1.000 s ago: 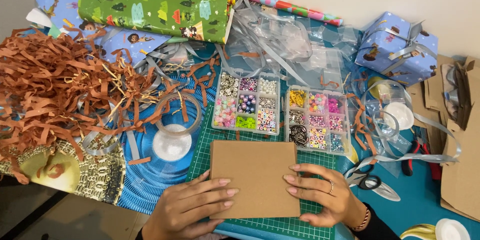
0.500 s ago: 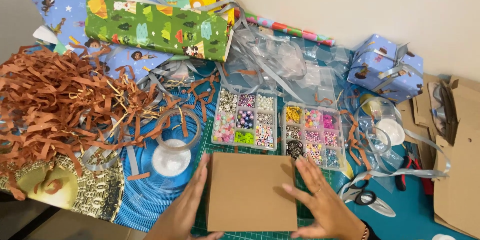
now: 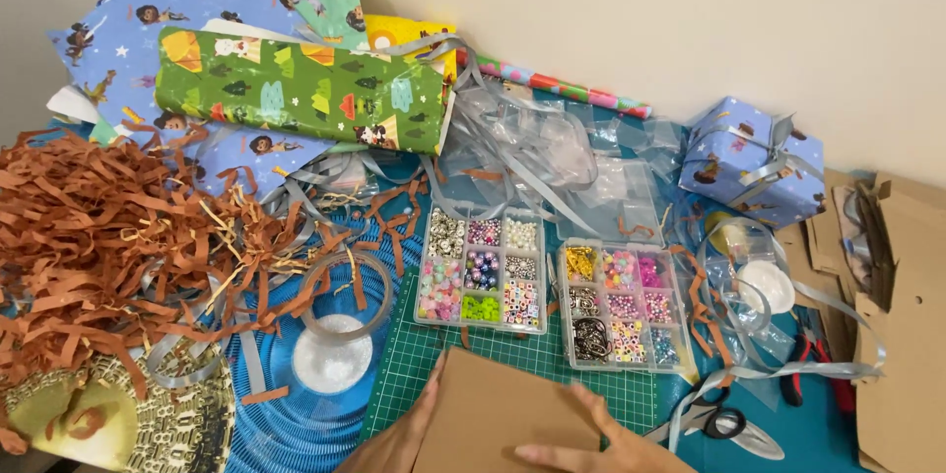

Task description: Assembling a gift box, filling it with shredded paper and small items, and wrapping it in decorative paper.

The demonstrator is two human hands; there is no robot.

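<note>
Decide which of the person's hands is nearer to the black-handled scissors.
The right. The right hand lies flat on the brown card, just left of the scissors. The left hand holds the card's far left edge, with the card between them.

One head-worn camera looks steeply down and forward across a cluttered craft table toward the far wall [image 3: 690, 30]. The green mat [image 3: 473, 360] lies near; both hands are cut off by the bottom edge.
</note>
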